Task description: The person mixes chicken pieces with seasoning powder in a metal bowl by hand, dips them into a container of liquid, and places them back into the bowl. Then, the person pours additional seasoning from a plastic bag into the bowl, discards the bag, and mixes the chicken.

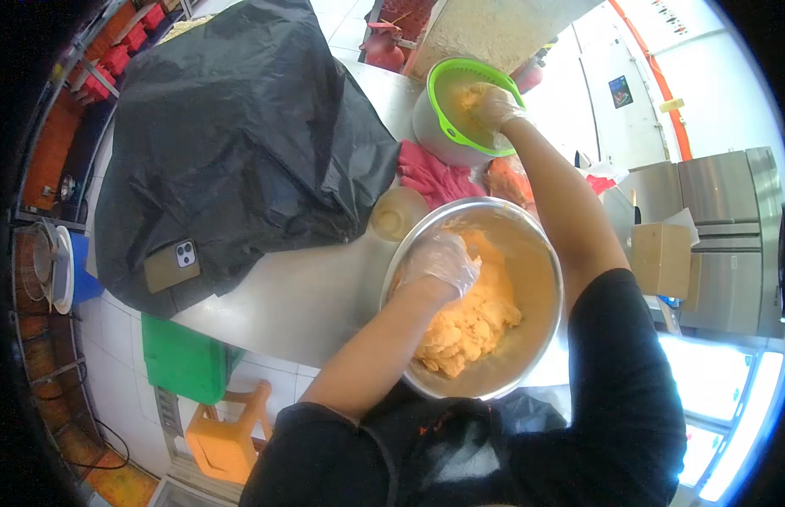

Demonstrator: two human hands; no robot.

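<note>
My left hand [443, 264], in a clear plastic glove, is in a large steel bowl [540, 355]. Its fingers curl into a lumpy mass of orange dough [473, 329], which partly hides the fingertips. My right hand [500, 110], also gloved, reaches over the rim into a white bucket [428, 127] with a bright green rim. Yellowish-orange dough shows at its fingers, just above the cloudy contents of the bucket. The bowl stands nearest my body, with the bucket beyond it.
A black plastic sheet [240, 135] covers much of the steel table [283, 296], with a phone [185, 253] on it. Beside the bowl are a small round container [398, 214] and a pink cloth [439, 176]. An orange stool [223, 439] and green bin [181, 359] stand below left.
</note>
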